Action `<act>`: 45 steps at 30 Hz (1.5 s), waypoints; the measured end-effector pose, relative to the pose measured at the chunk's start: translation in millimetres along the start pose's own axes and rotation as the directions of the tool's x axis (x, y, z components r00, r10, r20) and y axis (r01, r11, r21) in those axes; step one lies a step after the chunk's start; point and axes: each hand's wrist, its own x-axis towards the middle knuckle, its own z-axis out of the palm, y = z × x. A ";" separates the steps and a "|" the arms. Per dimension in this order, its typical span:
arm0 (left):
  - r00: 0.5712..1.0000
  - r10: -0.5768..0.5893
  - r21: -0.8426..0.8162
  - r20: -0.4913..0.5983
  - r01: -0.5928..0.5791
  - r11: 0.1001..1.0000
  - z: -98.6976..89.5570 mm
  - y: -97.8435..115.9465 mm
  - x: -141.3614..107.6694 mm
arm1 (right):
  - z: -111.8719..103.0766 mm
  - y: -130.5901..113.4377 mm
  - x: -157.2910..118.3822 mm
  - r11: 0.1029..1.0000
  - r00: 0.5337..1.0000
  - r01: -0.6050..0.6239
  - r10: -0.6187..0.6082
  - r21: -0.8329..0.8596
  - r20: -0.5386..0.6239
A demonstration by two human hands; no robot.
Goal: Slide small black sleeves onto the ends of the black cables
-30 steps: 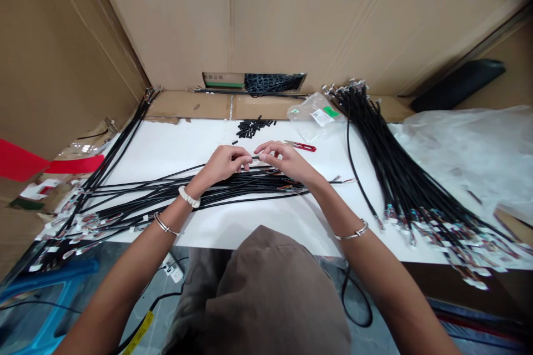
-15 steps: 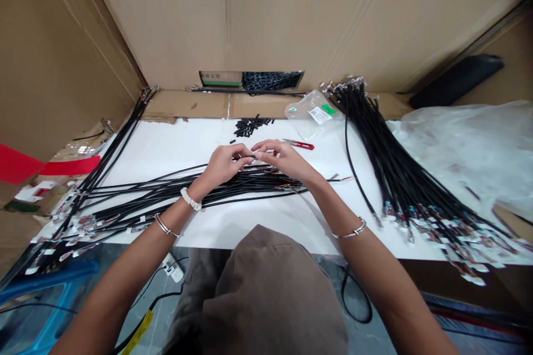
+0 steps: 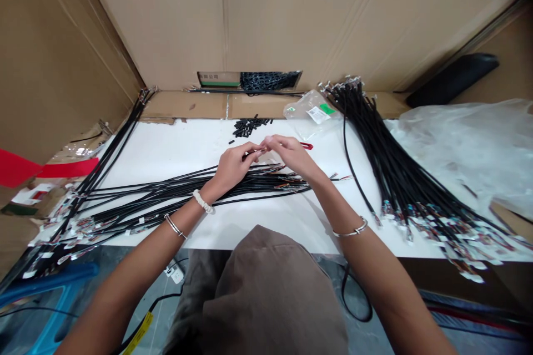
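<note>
My left hand (image 3: 235, 165) pinches the end of a black cable above the white table (image 3: 254, 227). My right hand (image 3: 291, 154) meets it at the fingertips, its fingers closed on the wire end, which is too small to make out well. Just below both hands lies a row of black cables (image 3: 187, 191) with bare coloured wires at their right ends. Short black tube pieces (image 3: 246, 126) form a small pile beyond my hands. Red-handled snips (image 3: 307, 146) are partly hidden behind my right hand.
At the right, a thick bundle of black cables (image 3: 375, 144) has white connectors. Clear plastic sheeting (image 3: 478, 150) lies beside it. A clear bag (image 3: 312, 113) is at the back. More cables (image 3: 120, 138) cross the left side. Cardboard walls (image 3: 275, 16) surround the table.
My left hand has moved right with the cable end. My right hand has shifted slightly up and right, now covering more of the snips.
</note>
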 end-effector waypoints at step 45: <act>0.945 0.317 0.474 -0.080 -0.243 0.846 11.4 -2.1 3.2 | 26.3 3.4 -7.1 0.991 0.978 0.044 -0.016 0.130 -0.208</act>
